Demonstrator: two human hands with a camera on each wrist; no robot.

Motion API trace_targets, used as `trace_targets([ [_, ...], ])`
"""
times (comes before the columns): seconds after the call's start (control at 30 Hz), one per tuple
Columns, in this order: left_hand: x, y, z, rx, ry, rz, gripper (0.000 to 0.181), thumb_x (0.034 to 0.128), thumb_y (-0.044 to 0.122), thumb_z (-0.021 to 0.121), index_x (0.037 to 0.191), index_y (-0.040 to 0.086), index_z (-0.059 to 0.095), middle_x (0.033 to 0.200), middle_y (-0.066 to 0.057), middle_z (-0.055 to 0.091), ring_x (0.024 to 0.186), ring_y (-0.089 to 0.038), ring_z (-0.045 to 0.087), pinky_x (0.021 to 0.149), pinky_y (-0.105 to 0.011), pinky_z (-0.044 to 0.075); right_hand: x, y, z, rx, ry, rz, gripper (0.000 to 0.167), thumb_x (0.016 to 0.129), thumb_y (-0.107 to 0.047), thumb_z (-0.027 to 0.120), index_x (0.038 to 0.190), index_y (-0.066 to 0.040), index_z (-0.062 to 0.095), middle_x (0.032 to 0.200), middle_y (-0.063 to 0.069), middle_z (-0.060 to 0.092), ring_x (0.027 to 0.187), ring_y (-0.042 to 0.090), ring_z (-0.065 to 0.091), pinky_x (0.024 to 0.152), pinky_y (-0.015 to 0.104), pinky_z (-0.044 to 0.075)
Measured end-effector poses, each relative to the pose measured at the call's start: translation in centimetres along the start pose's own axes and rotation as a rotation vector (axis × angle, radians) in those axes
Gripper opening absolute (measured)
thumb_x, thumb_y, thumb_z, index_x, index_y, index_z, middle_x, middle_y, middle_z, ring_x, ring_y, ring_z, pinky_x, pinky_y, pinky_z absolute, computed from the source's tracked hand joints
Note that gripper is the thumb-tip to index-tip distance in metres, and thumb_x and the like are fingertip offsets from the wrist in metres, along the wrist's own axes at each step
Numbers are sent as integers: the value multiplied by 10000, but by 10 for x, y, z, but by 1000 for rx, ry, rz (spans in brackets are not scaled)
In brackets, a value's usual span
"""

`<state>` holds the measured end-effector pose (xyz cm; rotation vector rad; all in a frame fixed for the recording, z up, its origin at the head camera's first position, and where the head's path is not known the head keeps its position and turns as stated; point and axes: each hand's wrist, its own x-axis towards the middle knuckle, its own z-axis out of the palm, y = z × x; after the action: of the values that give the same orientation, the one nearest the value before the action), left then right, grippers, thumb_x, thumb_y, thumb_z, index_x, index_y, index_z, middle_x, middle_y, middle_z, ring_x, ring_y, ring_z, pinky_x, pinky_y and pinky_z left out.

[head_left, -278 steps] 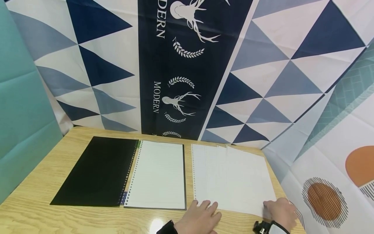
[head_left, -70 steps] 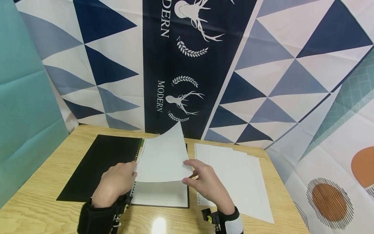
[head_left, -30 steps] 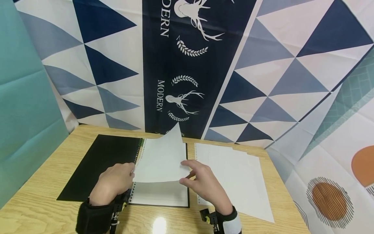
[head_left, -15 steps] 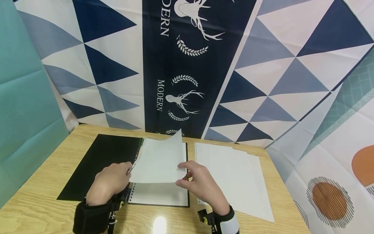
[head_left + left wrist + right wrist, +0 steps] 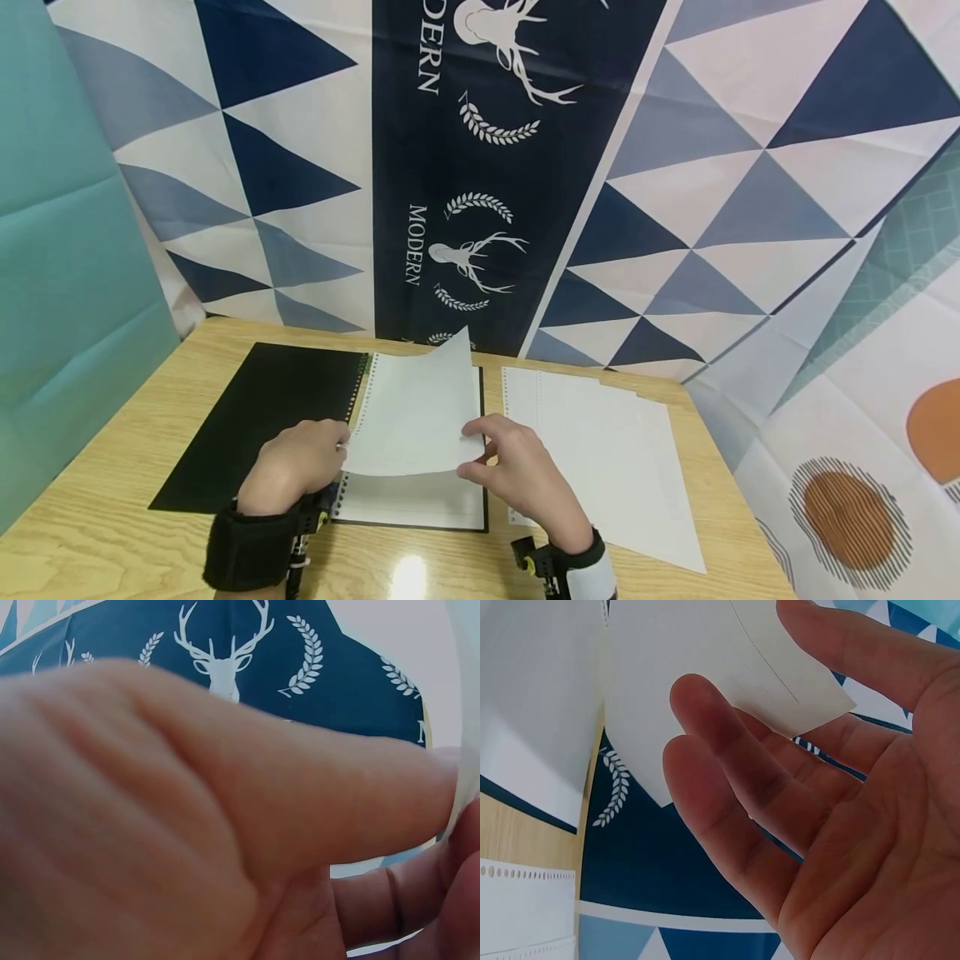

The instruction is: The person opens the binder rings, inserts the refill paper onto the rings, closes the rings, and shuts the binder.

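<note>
A white sheet [image 5: 416, 408] with holes along its left edge is raised over the ring notebook's page [image 5: 412, 504], its far right corner standing up. My left hand [image 5: 296, 462] pinches the sheet's left edge beside the rings; in the left wrist view, the thumb of my left hand [image 5: 225, 802] lies against the paper edge. At the sheet's right edge is my right hand [image 5: 525, 471], thumb and forefinger around it. In the right wrist view, the sheet [image 5: 697, 660] passes between the thumb and the bent fingers of my right hand [image 5: 802, 780].
The notebook's black cover [image 5: 262, 417] lies folded out on the left. On the right several loose punched sheets [image 5: 600, 458] overlap on the wooden table [image 5: 90, 533]. Behind the table hangs a patterned cloth [image 5: 480, 167], with a teal cloth [image 5: 75, 250] at the left.
Both hands and the sheet have shifted slightly to the right in the last half second. Over the longer span, my hands came from near the loose sheets, and a sheet is now held over the notebook.
</note>
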<state>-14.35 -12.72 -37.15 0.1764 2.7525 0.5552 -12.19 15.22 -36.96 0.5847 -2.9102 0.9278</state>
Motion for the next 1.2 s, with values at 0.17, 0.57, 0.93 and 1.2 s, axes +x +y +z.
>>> trace_targets([
  [0.17, 3, 0, 1, -10, -29, -16, 311, 991, 117, 566, 1284, 70, 658, 1086, -97, 690, 810, -238, 555, 661, -383, 424, 1, 1, 2, 11, -27, 4, 385, 810, -170, 852, 1158, -86, 711, 1122, 45, 715, 802, 93, 695, 654, 206, 520],
  [0.57, -3, -9, -5, -28, 15, -5, 277, 995, 143, 584, 1254, 93, 669, 1102, -95, 707, 821, -233, 559, 695, -405, 465, 2, -2, 2, 49, -22, -1, 389, 827, -167, 836, 1184, -89, 701, 1168, 50, 710, 810, 90, 712, 661, 199, 533],
  [0.93, -6, -2, -5, -16, 23, 27, 281, 1009, 138, 557, 1266, 96, 664, 1057, -79, 708, 761, -208, 548, 656, -362, 439, -2, -3, -3, 53, 59, -15, 394, 830, -131, 833, 1198, -112, 695, 1189, 45, 709, 820, 124, 717, 635, 190, 529],
  [1.2, -8, -1, -5, -29, 41, 53, 293, 1023, 137, 546, 1289, 89, 658, 1037, -68, 691, 730, -198, 535, 611, -345, 404, -2, -2, -4, 76, 73, -17, 389, 832, -134, 833, 1196, -115, 696, 1197, 43, 711, 811, 117, 719, 633, 192, 531],
])
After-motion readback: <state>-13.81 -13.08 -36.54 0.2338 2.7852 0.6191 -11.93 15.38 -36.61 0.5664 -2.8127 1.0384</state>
